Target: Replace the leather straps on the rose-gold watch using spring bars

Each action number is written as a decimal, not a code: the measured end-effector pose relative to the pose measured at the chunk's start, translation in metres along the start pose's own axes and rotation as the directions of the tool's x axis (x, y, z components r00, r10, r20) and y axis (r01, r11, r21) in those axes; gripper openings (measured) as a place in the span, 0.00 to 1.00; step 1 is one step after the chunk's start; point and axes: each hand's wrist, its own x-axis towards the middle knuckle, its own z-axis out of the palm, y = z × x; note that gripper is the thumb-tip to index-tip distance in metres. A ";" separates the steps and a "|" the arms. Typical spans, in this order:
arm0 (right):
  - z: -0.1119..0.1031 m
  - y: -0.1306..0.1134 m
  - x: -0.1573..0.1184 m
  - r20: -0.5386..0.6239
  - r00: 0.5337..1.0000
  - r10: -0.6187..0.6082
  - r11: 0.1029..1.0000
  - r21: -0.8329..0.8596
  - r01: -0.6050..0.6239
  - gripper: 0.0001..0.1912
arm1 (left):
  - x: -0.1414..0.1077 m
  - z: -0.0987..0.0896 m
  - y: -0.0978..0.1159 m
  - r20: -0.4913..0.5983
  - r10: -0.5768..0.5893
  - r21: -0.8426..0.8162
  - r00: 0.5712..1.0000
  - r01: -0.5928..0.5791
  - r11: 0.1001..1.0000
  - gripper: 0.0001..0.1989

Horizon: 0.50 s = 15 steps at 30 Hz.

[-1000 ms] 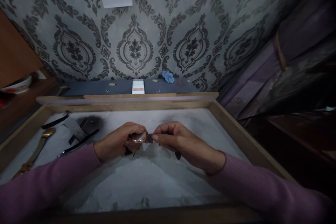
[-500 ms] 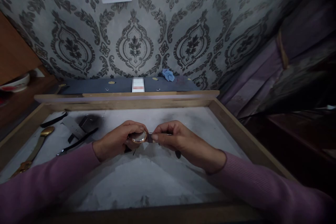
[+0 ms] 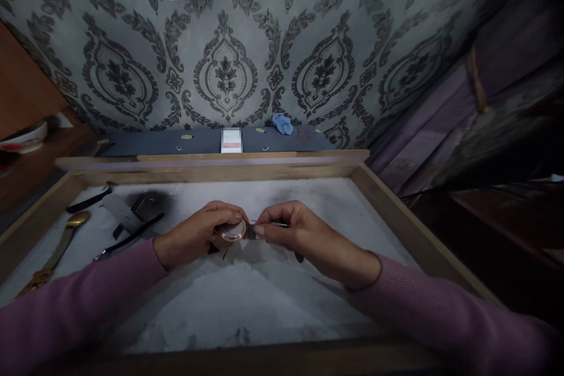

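A round watch case (image 3: 232, 231) with a rose-gold rim is gripped by my left hand (image 3: 200, 235), thumb on top and fingers beneath. From its right side runs a short dark strap (image 3: 251, 231), pinched between the thumb and fingers of my right hand (image 3: 297, 229). A thin rod-like piece also shows at my right fingertips; its exact shape is too small to tell. The dark tip of something pokes out below my right hand. Both hands are over the white-lined wooden tray (image 3: 399, 211), close together but not touching.
At the tray's left lie a gold watch (image 3: 64, 244), a black strap (image 3: 90, 200), a metal tool (image 3: 121, 214) and a black-strapped watch (image 3: 132, 239). Behind the tray's raised back edge are a blue cloth (image 3: 282, 124) and a small white card (image 3: 231, 140).
The view has shifted very slightly. Both hands keep nearly the same place and grip, and the watch case is tilted a little differently.
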 end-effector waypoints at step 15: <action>0.001 -0.003 -0.001 0.007 0.999 -0.051 0.999 -0.020 0.051 0.13 | 0.000 -0.001 -0.001 0.002 -0.006 -0.009 1.000 0.006 1.000 0.09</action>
